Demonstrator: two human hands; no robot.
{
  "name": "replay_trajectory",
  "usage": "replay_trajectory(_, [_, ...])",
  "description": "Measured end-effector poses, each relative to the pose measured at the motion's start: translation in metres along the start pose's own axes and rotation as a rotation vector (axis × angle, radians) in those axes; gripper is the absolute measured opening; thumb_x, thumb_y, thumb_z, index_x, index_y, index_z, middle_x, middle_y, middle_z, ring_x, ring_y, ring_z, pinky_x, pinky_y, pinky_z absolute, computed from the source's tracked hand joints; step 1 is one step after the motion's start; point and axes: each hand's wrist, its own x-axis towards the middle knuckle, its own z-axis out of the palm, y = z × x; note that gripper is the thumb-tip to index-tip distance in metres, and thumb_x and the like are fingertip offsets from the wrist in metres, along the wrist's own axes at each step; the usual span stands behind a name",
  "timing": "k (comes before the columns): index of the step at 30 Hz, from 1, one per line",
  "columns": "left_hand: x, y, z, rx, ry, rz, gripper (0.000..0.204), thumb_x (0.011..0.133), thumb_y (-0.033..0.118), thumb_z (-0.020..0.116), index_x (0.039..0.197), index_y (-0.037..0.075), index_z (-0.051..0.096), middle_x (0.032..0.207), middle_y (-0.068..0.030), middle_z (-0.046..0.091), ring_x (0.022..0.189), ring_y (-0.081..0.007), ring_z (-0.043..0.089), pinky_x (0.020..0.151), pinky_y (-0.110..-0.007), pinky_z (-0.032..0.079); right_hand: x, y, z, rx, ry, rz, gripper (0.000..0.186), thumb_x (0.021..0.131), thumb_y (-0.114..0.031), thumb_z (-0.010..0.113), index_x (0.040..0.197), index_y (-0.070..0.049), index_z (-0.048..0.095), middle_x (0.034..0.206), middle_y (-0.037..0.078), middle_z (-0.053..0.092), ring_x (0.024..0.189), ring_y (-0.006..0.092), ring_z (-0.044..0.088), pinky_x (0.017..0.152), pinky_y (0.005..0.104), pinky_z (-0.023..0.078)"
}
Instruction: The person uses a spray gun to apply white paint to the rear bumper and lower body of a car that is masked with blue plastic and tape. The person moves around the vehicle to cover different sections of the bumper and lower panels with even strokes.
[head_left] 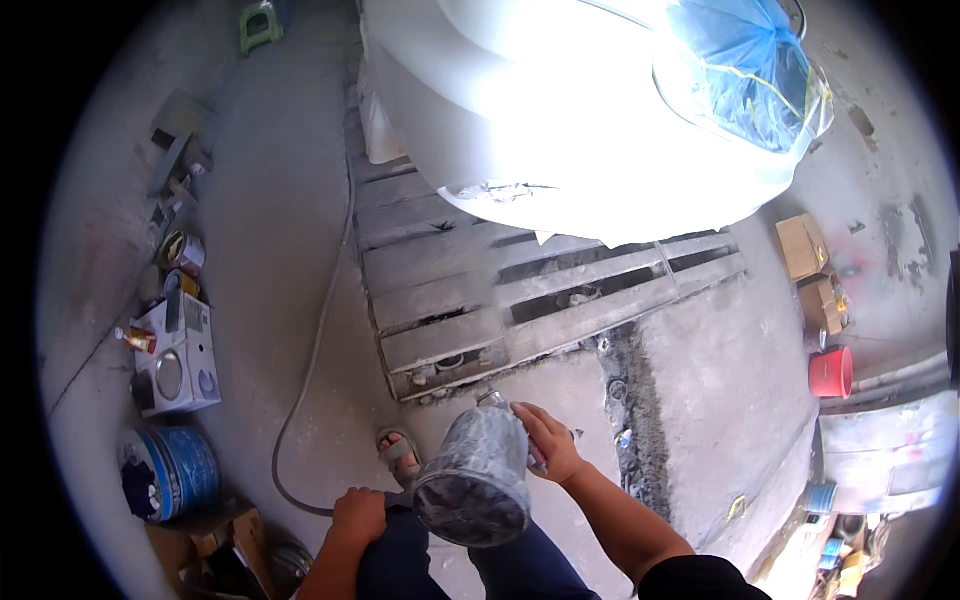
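Holding a spray gun [475, 470] w/ a grey-smeared cup, the R hand [548, 445] has its grip wrapped round the handle on the cup's R side. Gun is off the floor [740, 370], just this side of the slatted grate [430, 350]; metal nozzle points twd the grate's near edge, cup tilted w/ its dark, streaky round end facing the wearer (can't tell if that's the base or a lid).

L hand [360, 515] is on the near side of the grate, a bit L, fingers curled by the knee of the dark trousers [395, 555]. A grey hose [313, 365] runs along the grate's L side & meets that hand; can't tell if the L grip actually has hold of it. A sandalled foot [398, 452] is just off the grate's near L corner.

Big white car panel [590, 140] overhangs the grate's far part (v. bright glare on it), w/ blue plastic [745, 60] on its R end. R of the grate: cardboard boxes [802, 248], then a red bucket [832, 372] nearer. Dirt-filled channel [640, 420] comes twd the wearer from the grate's near edge. Well L of the grate: white box [185, 355], blue bucket [188, 472] nearer, green stool [260, 28] far off.
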Motion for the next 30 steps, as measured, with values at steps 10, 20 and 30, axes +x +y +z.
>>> replay_trajectory(10, [-0.164, -0.055, 0.067, -0.133, 0.056, -0.093, 0.016, 0.076, 0.017, 0.059, 0.080, 0.004, 0.067, 0.090, -0.0131, 0.062, 0.094, -0.0305, 0.054, 0.081, -0.040, 0.046, 0.000, -0.189, -0.067, 0.686, 0.052, 1.016, 0.040, 0.090, -0.019, 0.046, 0.125, 0.000, 0.049, 0.127, 0.015, 0.050, 0.111, 0.0239, 0.054, 0.095, 0.0328, 0.042])
replay_trajectory(20, [-0.231, -0.109, 0.077, -0.219, 0.236, -0.075, 0.011, 0.070, 0.012, 0.059, 0.074, 0.004, 0.066, 0.084, -0.0143, 0.061, 0.090, -0.0320, 0.053, 0.086, -0.041, 0.040, -0.002, -0.315, -0.052, 0.515, -0.062, 0.990, 0.038, 0.095, -0.024, 0.041, 0.123, 0.000, 0.051, 0.130, 0.012, 0.048, 0.115, 0.0180, 0.050, 0.098, 0.0295, 0.038])
replay_trajectory(30, [-0.241, -0.075, 0.098, -0.216, 0.269, -0.018, 0.015, 0.064, 0.018, 0.067, 0.068, 0.005, 0.063, 0.075, -0.0137, 0.059, 0.085, -0.0327, 0.054, 0.092, -0.046, 0.036, -0.054, -0.268, -0.007, 0.152, 0.145, 0.533, 0.042, 0.083, 0.002, 0.050, 0.125, -0.002, 0.048, 0.130, 0.015, 0.048, 0.119, 0.0254, 0.048, 0.101, 0.0319, 0.038])
